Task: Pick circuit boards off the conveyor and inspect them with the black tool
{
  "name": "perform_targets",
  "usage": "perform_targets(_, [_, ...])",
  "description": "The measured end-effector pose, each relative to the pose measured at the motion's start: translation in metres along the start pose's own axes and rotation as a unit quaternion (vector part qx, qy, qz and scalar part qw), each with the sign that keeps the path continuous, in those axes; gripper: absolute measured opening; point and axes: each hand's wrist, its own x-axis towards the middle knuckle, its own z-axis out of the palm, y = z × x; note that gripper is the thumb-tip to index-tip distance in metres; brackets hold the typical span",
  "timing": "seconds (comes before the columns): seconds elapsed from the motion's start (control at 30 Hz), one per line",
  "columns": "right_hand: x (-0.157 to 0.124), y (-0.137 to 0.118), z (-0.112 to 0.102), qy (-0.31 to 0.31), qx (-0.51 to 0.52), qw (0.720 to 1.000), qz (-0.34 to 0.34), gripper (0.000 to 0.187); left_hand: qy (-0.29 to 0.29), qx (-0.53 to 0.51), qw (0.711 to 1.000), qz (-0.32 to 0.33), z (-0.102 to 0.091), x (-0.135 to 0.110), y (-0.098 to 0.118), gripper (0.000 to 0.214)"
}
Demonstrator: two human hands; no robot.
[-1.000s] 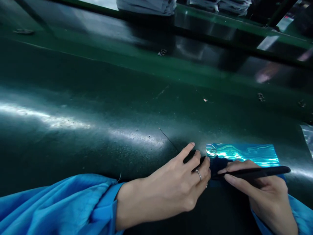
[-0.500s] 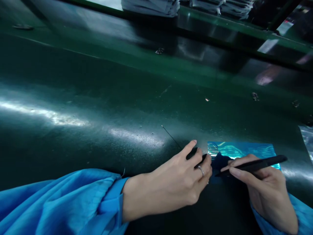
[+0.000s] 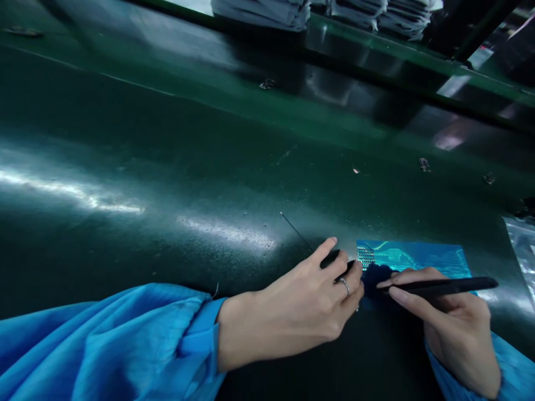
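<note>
A shiny blue sheet with circuit-like traces (image 3: 443, 259) lies on the dark green bench, rows of small dots at its left end. My left hand (image 3: 307, 303), ringed, is bent over the bench with its fingertips at the sheet's left edge. Its fingers are curled and close together, the thumb hidden, so what they pinch does not show. A thin dark wire (image 3: 295, 228) with a pale tip runs out from beneath that hand. In my right hand (image 3: 453, 317) is a slim black pen-like tool (image 3: 460, 286), its tip lost in shadow over the sheet.
A clear plastic bag or sheet (image 3: 520, 239) lies at the right edge. Small metallic pieces (image 3: 424, 165) and a pale scrap (image 3: 356, 171) dot the bench. Stacked grey bundles (image 3: 263, 12) sit on a shelf along the back.
The black tool in my right hand has tilted closer to level, its rear end lower. My left hand stays at the sheet's edge. The view has shifted slightly.
</note>
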Motion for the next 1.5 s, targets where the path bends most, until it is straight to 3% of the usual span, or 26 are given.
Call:
perform_targets(0.37, [0.001,0.003,0.000,0.009,0.023,1.000,0.010,0.010,0.012,0.002,1.000,0.001,0.004,-0.001,0.000,0.032])
perform_targets(0.6, [0.010,0.003,-0.003,-0.023,0.071,0.997,-0.013,0.009,0.008,-0.001,1.000,0.002,0.005,-0.001,0.000,0.032])
perform_targets(0.8, [0.007,-0.005,0.002,-0.004,0.076,0.997,-0.020,0.009,0.047,-0.026,0.998,-0.017,-0.010,-0.017,0.001,0.033])
perform_targets(0.97, [0.006,-0.011,0.017,-0.010,0.066,0.998,-0.017,0.007,0.001,-0.030,0.999,-0.014,-0.022,-0.036,0.009,0.036])
perform_targets(1.13, [0.011,-0.008,0.025,-0.062,0.013,0.995,-0.076,0.003,-0.011,-0.006,1.000,-0.006,-0.020,-0.037,0.011,0.036])
perform_targets(1.33, [0.007,-0.007,0.023,-0.026,0.004,0.999,-0.046,0.005,-0.024,0.011,1.000,0.005,-0.022,-0.034,0.010,0.039])
perform_targets(1.5, [0.008,-0.005,0.015,-0.030,-0.038,0.994,-0.096,0.003,-0.023,0.014,1.000,-0.002,-0.022,-0.033,0.009,0.037])
